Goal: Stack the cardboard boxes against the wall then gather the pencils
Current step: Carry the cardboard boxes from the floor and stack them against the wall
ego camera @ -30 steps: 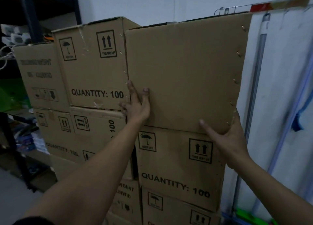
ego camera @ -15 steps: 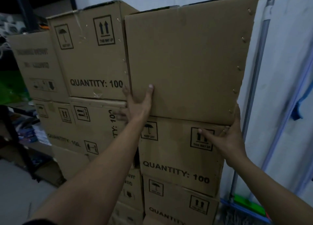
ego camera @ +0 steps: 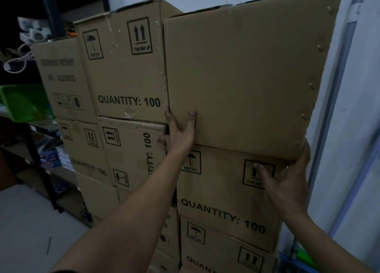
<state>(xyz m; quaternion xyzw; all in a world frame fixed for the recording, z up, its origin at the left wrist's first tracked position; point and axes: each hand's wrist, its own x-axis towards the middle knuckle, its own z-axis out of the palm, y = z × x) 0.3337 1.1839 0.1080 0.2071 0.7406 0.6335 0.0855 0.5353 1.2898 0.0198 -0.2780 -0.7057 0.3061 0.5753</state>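
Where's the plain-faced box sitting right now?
Head view, right of centre: the plain box tops the right-hand stack, resting on the lower box, beside the upper left box; the left hand grips its lower left corner.
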